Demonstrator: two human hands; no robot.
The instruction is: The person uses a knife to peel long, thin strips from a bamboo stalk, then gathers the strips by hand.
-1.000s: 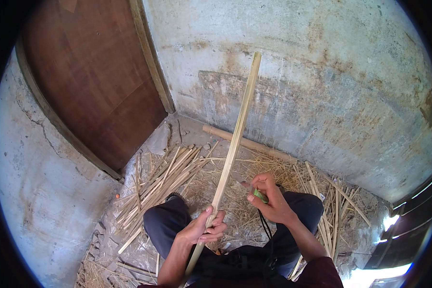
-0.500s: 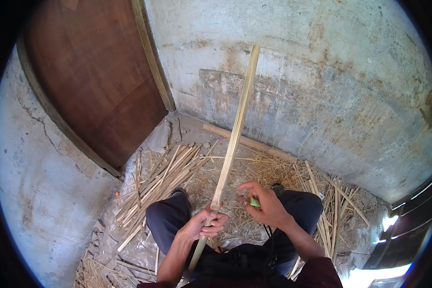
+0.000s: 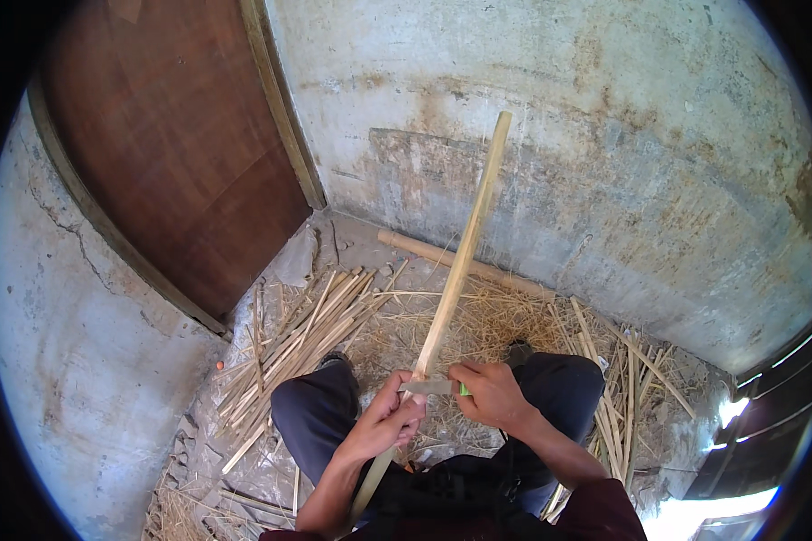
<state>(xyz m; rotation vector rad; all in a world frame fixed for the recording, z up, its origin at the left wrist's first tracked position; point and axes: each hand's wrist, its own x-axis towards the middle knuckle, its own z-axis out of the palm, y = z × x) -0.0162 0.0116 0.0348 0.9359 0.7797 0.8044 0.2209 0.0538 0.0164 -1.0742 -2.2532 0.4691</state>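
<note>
Down between the knees [image 3: 302, 406], left hand [image 3: 386, 426] grips the bamboo strip [image 3: 465, 257]; right hand [image 3: 496, 395] clutches a green-handled knife [image 3: 431, 388], blade just swung across the strip, so seemingly working contact now.

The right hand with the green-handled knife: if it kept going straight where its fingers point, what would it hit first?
Most likely the long pale strip held in the left hand; the knife in the right hand appears to lie across it, though depth is hard to judge.
</note>
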